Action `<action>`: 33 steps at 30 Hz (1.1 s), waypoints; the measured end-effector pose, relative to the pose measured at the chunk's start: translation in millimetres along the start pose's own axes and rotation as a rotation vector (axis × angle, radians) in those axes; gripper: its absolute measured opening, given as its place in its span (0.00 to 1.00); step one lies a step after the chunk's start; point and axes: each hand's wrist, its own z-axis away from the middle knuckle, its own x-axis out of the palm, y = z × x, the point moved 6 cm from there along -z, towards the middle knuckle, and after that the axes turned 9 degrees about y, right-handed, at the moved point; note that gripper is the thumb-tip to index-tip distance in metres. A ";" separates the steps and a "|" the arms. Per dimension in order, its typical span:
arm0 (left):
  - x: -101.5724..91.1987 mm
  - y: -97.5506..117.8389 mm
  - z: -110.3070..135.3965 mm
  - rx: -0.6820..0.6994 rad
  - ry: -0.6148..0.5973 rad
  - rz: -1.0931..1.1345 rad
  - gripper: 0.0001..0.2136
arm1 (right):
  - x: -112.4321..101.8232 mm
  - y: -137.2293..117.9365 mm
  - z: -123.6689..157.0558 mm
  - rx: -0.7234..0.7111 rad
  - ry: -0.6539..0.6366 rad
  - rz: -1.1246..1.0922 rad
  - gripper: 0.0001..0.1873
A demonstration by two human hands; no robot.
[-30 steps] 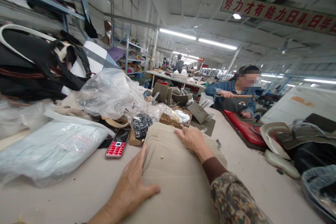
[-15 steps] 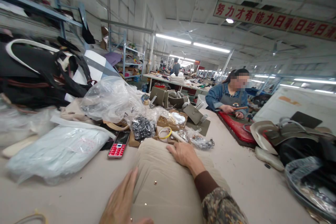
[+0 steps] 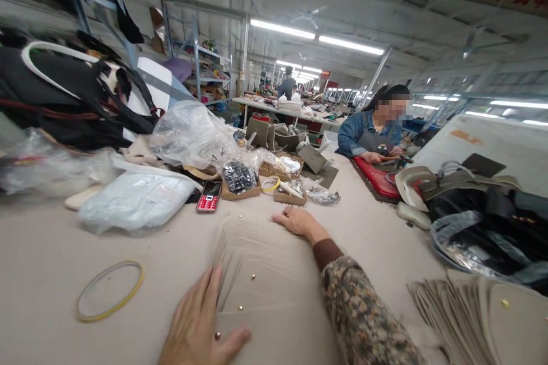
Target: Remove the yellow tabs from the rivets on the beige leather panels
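A fanned stack of beige leather pieces (image 3: pixel 265 274) with small brass studs lies on the table in front of me. My left hand (image 3: pixel 201 325) rests flat on its near left edge, fingers spread and thumb over the lowest piece. My right hand (image 3: pixel 295 221) lies open on the far end of the stack, fingers stretched out. Neither hand grips anything.
A yellow ring (image 3: pixel 109 289) lies at left. Behind the stack lie a red phone (image 3: pixel 208 197), small cardboard trays of hardware (image 3: pixel 289 194) and plastic bags (image 3: pixel 137 199). More beige pieces (image 3: pixel 479 308) sit at right. A person in a blue jacket (image 3: pixel 372 134) works across the table.
The stack of beige pieces has spread out toward me under both hands. The view has tilted down, and now shows the yellow ring and the beige pieces at right.
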 end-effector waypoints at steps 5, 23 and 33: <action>-15.0 18.4 -9.8 -0.037 -0.027 0.008 0.47 | -35.8 47.0 29.4 0.104 0.149 -0.170 0.24; -27.0 27.5 -23.6 -0.137 -0.122 0.170 0.43 | 8.1 85.1 186.3 0.431 0.610 -0.652 0.41; -32.7 25.5 -21.9 -0.226 -0.096 0.224 0.44 | -17.2 49.7 206.9 0.460 0.613 -0.697 0.36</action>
